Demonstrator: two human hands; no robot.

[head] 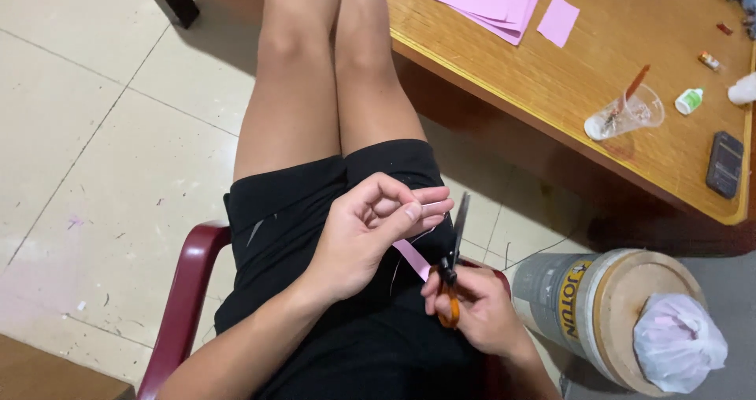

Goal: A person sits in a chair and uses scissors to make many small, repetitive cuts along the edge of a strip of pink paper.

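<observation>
the left hand (pixel 370 231) pinches a pink paper strip (pixel 413 257) taut between thumb and fingers so it hangs just below, where the right hand (pixel 472 309), closed on orange-handled scissors (pixel 453 262), points the blades up beside it.

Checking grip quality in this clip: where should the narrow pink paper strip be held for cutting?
Hold the narrow pink paper strip by its upper end, from the left, as the left hand does. It is thin and floppy, and the orange-handled scissors in the right hand come in from the right.
</observation>
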